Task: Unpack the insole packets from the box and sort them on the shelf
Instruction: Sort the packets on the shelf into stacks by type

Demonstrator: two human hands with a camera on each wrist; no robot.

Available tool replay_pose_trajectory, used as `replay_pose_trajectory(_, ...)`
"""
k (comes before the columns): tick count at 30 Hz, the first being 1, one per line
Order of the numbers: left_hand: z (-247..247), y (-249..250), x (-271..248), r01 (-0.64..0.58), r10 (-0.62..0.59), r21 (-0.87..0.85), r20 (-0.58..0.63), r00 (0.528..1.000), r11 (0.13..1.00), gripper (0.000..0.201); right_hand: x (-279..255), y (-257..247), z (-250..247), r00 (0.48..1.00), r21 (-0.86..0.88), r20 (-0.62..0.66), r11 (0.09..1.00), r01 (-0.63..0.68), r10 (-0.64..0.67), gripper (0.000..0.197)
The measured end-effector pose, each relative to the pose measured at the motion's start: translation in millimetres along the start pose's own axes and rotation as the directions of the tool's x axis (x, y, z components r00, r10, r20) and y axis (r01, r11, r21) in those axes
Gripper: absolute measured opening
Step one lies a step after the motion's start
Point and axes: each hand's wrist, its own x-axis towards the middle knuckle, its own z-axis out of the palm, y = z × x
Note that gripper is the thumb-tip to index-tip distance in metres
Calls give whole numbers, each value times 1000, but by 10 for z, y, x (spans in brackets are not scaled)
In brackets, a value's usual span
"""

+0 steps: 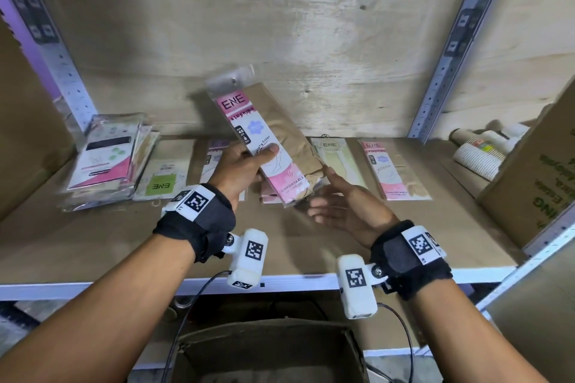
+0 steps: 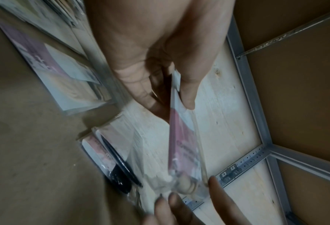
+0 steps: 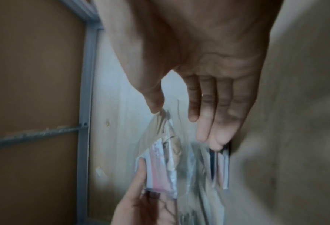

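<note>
A pink ENE packet (image 1: pixel 264 140) with beige fabric inside is held tilted above the shelf (image 1: pixel 93 252). My left hand (image 1: pixel 249 165) grips it at its middle, thumb on the front and fingers behind. My right hand (image 1: pixel 320 193) is at the packet's lower right corner with straight fingers, holding nothing. In the left wrist view the left hand (image 2: pixel 169 91) pinches the packet (image 2: pixel 183 137) edge-on. In the right wrist view the right hand (image 3: pixel 179 115) has its thumb tip at the packet's (image 3: pixel 160 167) plastic edge. The open cardboard box (image 1: pixel 267 348) sits below the shelf.
Packets lie in a row on the shelf: a stack at the left (image 1: pixel 105 162), a green one (image 1: pixel 165 174), a yellow-green one (image 1: pixel 336 158), a pink one (image 1: pixel 392 171). Paper cups (image 1: pixel 479 155) and a brown carton (image 1: pixel 535 171) stand at the right. Metal uprights (image 1: pixel 448 50) frame the bay.
</note>
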Motion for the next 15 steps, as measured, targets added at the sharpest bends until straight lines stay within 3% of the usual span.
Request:
replay_pose_trajectory(2,35,-7,-15,17,-18,21,32,999,1000,15,-2,-22,31,996,132,85,991,-25,14,36)
replay_pose_trajectory(5,67,-28,-32,47,-55,82,101,993,995,25,14,-66,-10,995,263,94,965,12,-37,23)
replay_pose_trajectory(12,149,-36,-28,102,-125,124,196,973,987,18,5,-151,-169,991,277,131,959,-57,21,21)
replay_pose_trajectory(15,214,-35,-17,120,-142,109,220,965,987,15,8,-170,-235,992,291,126,956,-27,-10,29)
